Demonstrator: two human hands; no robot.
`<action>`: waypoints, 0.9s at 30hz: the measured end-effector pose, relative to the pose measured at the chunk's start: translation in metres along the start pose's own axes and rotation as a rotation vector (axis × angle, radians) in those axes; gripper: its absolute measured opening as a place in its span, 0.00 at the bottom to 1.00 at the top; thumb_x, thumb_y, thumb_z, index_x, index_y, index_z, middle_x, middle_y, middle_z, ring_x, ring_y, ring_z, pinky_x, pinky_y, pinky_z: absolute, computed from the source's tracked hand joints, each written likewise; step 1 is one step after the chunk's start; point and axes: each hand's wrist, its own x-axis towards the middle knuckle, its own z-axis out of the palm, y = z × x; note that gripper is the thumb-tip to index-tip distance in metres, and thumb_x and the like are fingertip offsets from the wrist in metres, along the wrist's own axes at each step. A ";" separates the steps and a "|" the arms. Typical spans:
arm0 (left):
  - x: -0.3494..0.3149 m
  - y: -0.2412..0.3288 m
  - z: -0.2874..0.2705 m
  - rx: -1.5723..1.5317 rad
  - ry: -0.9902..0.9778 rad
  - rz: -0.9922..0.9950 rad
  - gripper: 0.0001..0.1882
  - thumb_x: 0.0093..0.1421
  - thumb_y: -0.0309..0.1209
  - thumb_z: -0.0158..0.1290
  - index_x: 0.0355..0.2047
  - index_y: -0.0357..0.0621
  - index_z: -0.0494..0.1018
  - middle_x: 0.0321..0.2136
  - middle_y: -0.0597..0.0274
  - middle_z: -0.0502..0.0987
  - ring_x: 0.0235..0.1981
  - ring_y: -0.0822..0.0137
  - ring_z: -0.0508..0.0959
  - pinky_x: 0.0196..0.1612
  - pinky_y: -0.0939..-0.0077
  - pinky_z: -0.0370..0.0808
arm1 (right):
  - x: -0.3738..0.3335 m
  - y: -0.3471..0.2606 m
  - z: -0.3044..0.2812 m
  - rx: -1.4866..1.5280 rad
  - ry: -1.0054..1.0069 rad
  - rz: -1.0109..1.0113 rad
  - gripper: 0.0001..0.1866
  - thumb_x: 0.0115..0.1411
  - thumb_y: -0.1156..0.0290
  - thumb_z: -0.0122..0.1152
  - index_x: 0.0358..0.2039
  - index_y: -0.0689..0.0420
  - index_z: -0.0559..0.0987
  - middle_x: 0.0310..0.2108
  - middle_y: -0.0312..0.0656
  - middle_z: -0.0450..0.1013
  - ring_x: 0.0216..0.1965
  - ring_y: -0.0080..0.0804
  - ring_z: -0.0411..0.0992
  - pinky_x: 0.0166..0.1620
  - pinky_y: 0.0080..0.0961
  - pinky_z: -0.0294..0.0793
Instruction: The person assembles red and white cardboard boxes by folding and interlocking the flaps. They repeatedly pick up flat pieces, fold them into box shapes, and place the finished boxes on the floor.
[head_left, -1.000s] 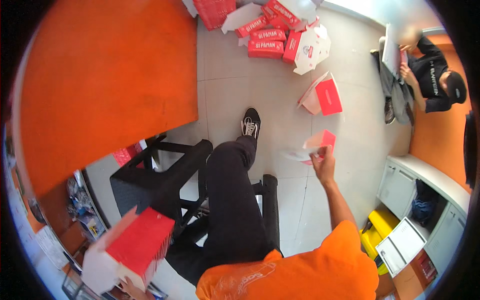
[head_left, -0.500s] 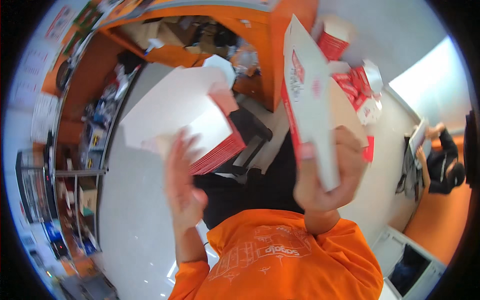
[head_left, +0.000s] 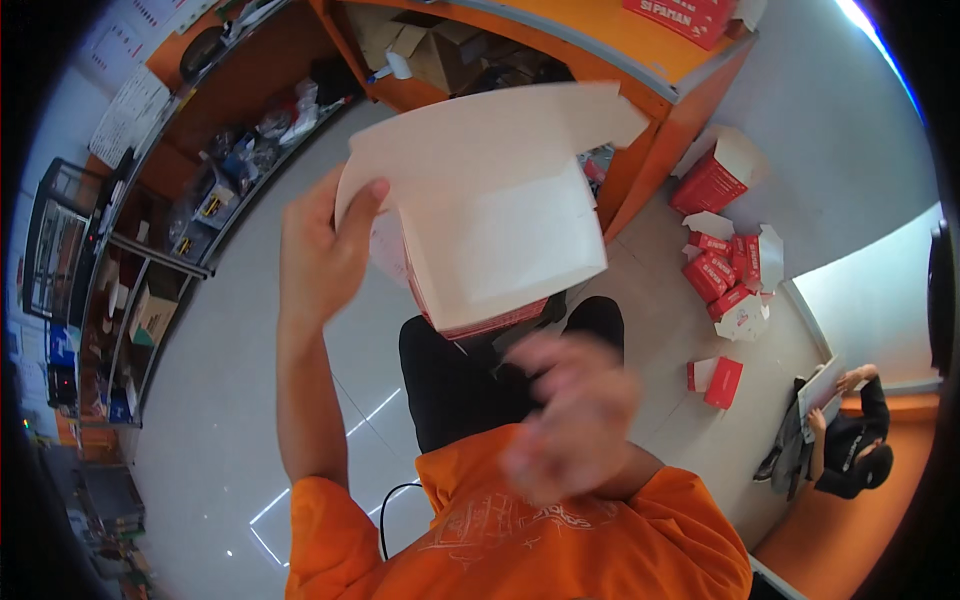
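A paperboard box (head_left: 505,235), white inside and red outside, is in front of me with its opening facing up. Its wide white flap (head_left: 470,135) spreads out on the far side. My left hand (head_left: 335,235) grips the flap's left edge, thumb on top and fingers mostly hidden beneath. What supports the box from below is hidden. Nearer my chest, just below the box's near edge, my right hand (head_left: 575,415) is smeared by motion. Its fingers look bent, but their closure is unclear. No carton shows in it.
Red-and-white boxes stand on the floor to the right: a tall one (head_left: 715,175), one filled with small red packs (head_left: 735,265) and a small one (head_left: 715,382). An orange table (head_left: 690,110) stands ahead, shelves (head_left: 165,290) at left. Another person (head_left: 858,440) sits far right.
My left hand was open beside a box and now grips a box flap. The red-and-white carton is gone from my right hand, which has moved down and left. My view has shifted.
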 end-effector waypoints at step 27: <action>-0.034 -0.007 0.103 0.405 -0.471 0.316 0.34 0.59 0.23 0.55 0.67 0.56 0.63 0.38 0.50 0.84 0.34 0.46 0.84 0.34 0.55 0.80 | -0.035 0.152 -0.066 0.351 -0.073 0.888 0.27 0.60 0.84 0.52 0.62 0.61 0.70 0.60 0.41 0.68 0.60 0.30 0.67 0.61 0.28 0.70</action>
